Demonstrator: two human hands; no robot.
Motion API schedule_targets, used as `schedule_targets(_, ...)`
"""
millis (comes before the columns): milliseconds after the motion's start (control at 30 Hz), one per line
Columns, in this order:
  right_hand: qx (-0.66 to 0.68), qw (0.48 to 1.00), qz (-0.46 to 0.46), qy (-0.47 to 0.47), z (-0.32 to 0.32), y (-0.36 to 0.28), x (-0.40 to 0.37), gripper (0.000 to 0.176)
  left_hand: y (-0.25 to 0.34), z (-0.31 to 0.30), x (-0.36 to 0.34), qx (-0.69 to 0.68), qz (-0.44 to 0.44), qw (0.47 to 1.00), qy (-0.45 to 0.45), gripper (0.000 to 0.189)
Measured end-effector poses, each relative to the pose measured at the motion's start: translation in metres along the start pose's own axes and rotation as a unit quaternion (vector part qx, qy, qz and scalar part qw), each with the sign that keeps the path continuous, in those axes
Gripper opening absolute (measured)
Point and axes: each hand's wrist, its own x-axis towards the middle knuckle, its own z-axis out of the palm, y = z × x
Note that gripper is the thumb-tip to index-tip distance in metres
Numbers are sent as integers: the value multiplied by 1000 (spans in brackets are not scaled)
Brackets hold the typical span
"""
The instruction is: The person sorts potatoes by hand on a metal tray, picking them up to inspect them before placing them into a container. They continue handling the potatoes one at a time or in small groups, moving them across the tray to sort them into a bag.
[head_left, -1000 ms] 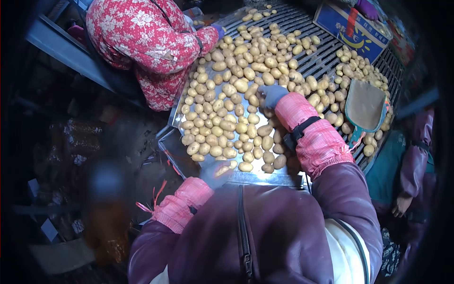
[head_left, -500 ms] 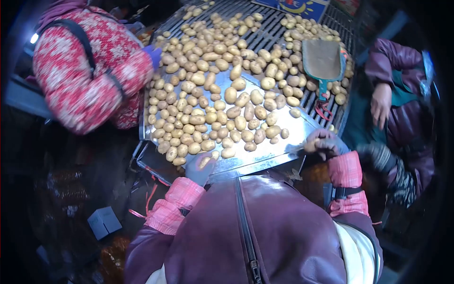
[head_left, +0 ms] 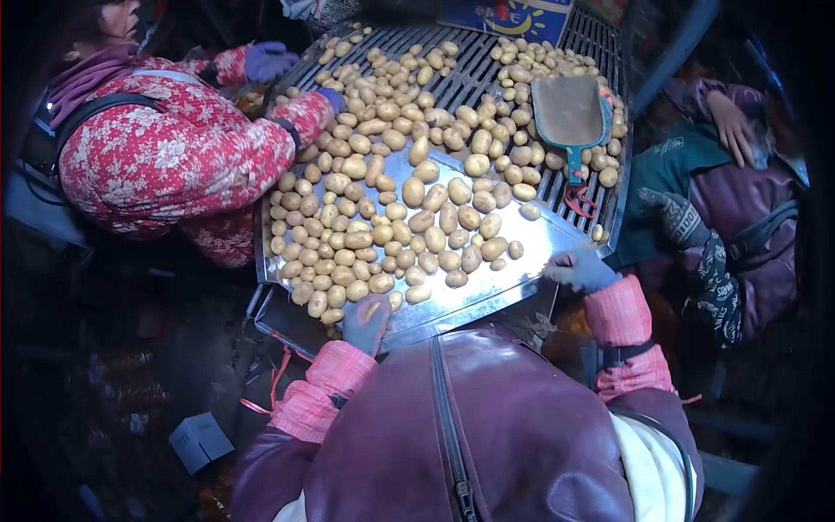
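Many potatoes lie in a loose layer on a shiny metal tray that joins a slatted rack. At the tray's front edge, my left hand, in a grey glove, has its fingers curled beside the nearest potatoes; what they hold, if anything, is hidden. My right hand, also gloved, is at the tray's right front edge, apart from the potatoes. Its fingers are bent together, and nothing can be made out between them.
A green-rimmed scoop rests on potatoes over the slatted rack. Behind it is a blue printed box. One person in red floral sleeves reaches in from the left; another person is at the right. A small box lies lower left.
The potato in my left hand no longer shows, nor does the one at my right fingers. My right hand has shifted slightly left. The left person's arms reach further over the rack.
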Motion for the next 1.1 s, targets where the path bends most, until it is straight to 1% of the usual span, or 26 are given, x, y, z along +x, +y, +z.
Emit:
schedule_targets(33, 0, 999, -26, 24, 3, -23, 10, 20, -8, -2, 3, -2, 13, 1000, -6, 26)
schedule_targets(67, -105, 989, -97, 45, 2, -37, 27, 22, -12, -4, 5, -3, 25, 1000, -12, 27)
schedule_targets(100, -207, 962, -167, 66, 3, -48, 50, 25, -8, -4, 5, -3, 2, 1000, -13, 28)
schedule_targets(167, -238, 918, -290, 123, 20, -52, 105, 29, 1, -3, 5, -1, -41, 999, -10, 30)
schedule_targets(233, -243, 904, -321, 141, 36, -76, 148, 31, -9, -4, 7, -35, -27, 999, -15, 30)
schedule_targets(267, -318, 871, -327, 185, 41, -90, 156, 29, -14, -7, 9, -51, -19, 998, -16, 31)
schedule_targets(333, -422, 865, -241, 127, 52, -120, 167, 28, -2, -12, 6, 5, 18, 999, -26, 31)
schedule_targets(367, -471, 855, -196, 96, 56, -131, 171, 28, 4, -13, 3, -46, -42, 998, -13, 30)
schedule_targets(400, -454, 868, -181, 87, 60, -137, 170, 32, 21, -11, -2, -99, -100, 990, 6, 30)
schedule_targets(467, -432, 864, -235, 111, 62, -127, 189, 40, 19, -19, 3, -90, -50, 995, 2, 30)
schedule_targets(500, -420, 861, -259, 122, 60, -119, 200, 43, 23, -19, 3, -116, -53, 992, 0, 31)
schedule_targets(533, -427, 859, -267, 93, 54, -121, 206, 44, 33, -18, 2, -141, -56, 988, -2, 32)
schedule_targets(600, -359, 887, -270, 105, 51, -130, 198, 46, 61, -12, 1, -254, -107, 961, -4, 36)
schedule_targets(633, -323, 901, -269, 111, 52, -132, 191, 48, 68, -9, 4, -230, -80, 970, -16, 38)
schedule_targets(667, -264, 900, -318, 140, 58, -129, 192, 51, 75, -5, 9, -205, -57, 977, -30, 41)
schedule_targets(700, -174, 895, -395, 114, 66, -133, 190, 52, 80, -3, 14, -157, -32, 986, -50, 44)
schedule_targets(767, -30, 915, -386, -112, 88, -149, 171, 58, 92, 2, 23, -37, 22, 995, -90, 50)
schedule_targets(800, -21, 899, -390, -199, 96, -167, 158, 57, 93, 3, 28, -81, 11, 991, -110, 53)
schedule_targets(833, -17, 889, -354, -290, 100, -179, 151, 55, 95, 4, 32, -124, -2, 984, -129, 56)
schedule_targets(867, -33, 871, -417, -256, 108, -185, 159, 51, 91, 5, 34, -281, -51, 948, -141, 60)
schedule_targets(900, -49, 847, -480, -221, 119, -190, 171, 48, 85, 7, 36, -429, -93, 886, -148, 65)
schedule_targets(933, -114, 837, -510, -161, 127, -192, 191, 46, 70, 13, 38, -437, -91, 891, -84, 61)
schedule_targets(967, -176, 816, -542, -95, 136, -193, 218, 43, 56, 2, 38, -387, -90, 914, -87, 53)
schedule_targets(1000, -234, 788, -570, -26, 145, -197, 243, 41, 51, 3, 38, -372, -87, 922, -64, 53)
schedule_targets(1067, -294, 765, -569, 62, 162, -211, 268, 39, 25, -17, 50, -298, -60, 944, -127, 59)
schedule_targets(1100, -331, 755, -557, 104, 168, -220, 273, 41, 44, -7, 39, -341, -123, 931, -44, 62)
